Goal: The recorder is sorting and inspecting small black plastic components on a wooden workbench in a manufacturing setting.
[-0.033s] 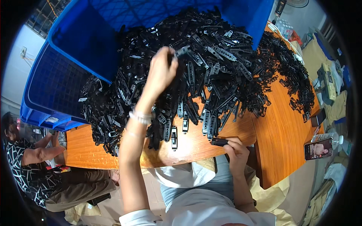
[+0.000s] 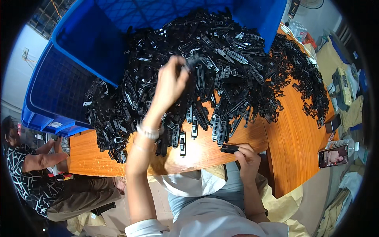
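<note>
Left fingers point(image 2: 174, 60) pinch a blurred part point(image 2: 193, 60) over the pile point(image 2: 213, 35) beneath them, while right fingers point(image 2: 246, 148), pinching a black clip point(image 2: 229, 149), should best hold it steady.

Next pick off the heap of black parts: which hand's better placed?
Left, probably: the left hand is over the heap, though it seems to pinch a blurred part. The right hand is farther off, by the table's near edge, holding a black part.
</note>
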